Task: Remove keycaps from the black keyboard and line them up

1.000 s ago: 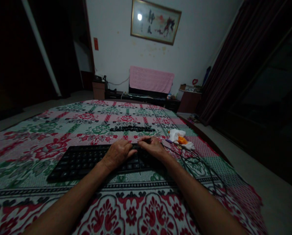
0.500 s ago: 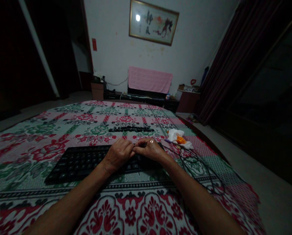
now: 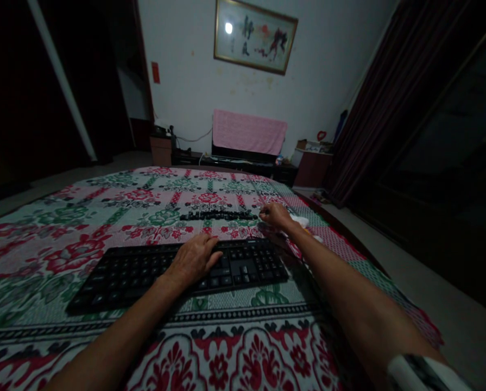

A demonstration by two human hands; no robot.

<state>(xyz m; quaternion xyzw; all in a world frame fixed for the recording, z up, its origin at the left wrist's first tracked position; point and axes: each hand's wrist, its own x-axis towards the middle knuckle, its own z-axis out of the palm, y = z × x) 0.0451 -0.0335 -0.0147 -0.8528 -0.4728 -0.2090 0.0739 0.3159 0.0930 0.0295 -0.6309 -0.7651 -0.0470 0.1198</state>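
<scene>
A black keyboard (image 3: 243, 264) lies at a slant on the patterned cloth in front of me. My left hand (image 3: 194, 259) rests over its middle, fingers stretched forward along the keys and thumb apart. Beyond the keyboard runs a row of small black pieces (image 3: 218, 215) that look like keycaps. At the right end of that row, my right hand (image 3: 275, 216) is pinched closed just above the cloth. A small dark piece, apparently a keycap, shows at its fingertips, mostly hidden by the fingers.
A white cloth (image 3: 300, 220) with some orange lies behind my right wrist, partly covered. The flowered cloth (image 3: 145, 206) spreads over the table up to its rounded edge. Farther off stand a low cabinet and a screen under a pink towel (image 3: 248, 130).
My right hand has left the keyboard and moved forward and right to the end of the row. My left hand has loosened from a pinch and lies on the keys.
</scene>
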